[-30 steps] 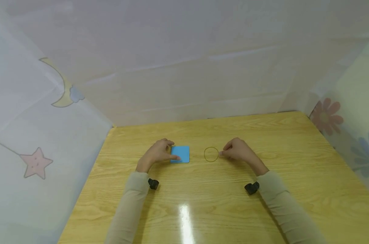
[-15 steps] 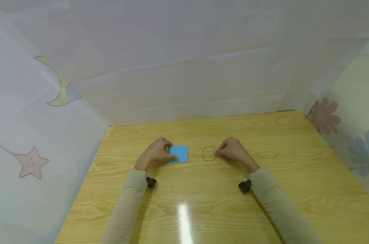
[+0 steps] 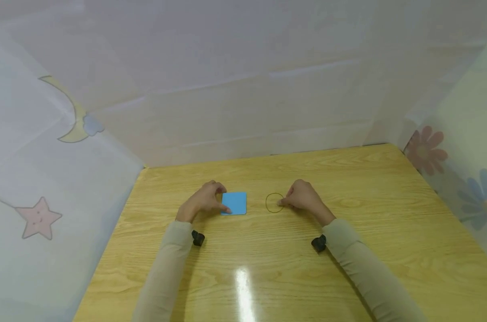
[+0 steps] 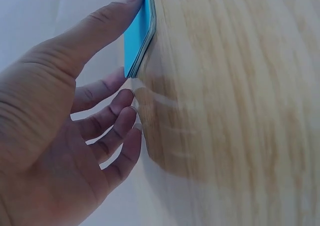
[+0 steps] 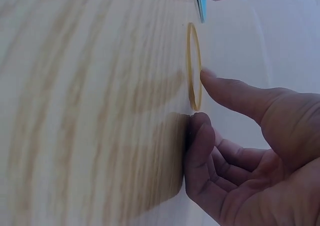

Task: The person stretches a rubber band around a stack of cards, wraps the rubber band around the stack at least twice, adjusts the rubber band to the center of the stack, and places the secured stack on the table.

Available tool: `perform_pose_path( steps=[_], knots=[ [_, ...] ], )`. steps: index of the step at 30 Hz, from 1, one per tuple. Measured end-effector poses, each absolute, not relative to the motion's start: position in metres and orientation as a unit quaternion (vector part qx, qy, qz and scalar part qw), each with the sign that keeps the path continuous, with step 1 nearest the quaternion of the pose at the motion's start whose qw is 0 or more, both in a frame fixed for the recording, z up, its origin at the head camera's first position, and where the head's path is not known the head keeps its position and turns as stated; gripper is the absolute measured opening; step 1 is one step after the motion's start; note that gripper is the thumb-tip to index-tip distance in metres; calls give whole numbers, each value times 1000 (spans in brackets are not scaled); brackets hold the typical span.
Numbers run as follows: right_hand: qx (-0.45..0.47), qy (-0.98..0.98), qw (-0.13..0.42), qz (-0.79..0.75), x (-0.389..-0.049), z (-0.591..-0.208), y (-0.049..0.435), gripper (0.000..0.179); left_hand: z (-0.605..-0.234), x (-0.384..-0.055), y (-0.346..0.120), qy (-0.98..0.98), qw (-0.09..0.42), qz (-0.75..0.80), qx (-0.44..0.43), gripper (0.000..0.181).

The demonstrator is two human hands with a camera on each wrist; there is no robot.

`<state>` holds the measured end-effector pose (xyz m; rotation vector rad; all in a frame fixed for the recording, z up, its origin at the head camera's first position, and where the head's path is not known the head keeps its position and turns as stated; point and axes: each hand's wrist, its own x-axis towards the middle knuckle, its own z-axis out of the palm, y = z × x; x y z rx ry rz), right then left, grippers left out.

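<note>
Blue square stack (image 3: 235, 202), rounded corners, flat on counter (image 3: 211, 277); yellow rubber band (image 5: 189, 63) lies looped open, right of it.

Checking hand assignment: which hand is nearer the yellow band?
Right. The right hand has its thumb tip at the yellow band's right side; the left hand is farther off, beyond the blue square stack, at that stack's left side.
</note>
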<state>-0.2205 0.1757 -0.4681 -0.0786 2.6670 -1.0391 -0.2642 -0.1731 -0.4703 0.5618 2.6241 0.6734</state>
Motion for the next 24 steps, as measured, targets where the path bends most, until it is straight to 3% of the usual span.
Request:
perform_pose_path(
  steps=[24],
  knots=[
    [-14, 927, 132, -350, -223, -470, 170, 32, -467, -272, -169, 917, 236, 267, 180, 63]
  ],
)
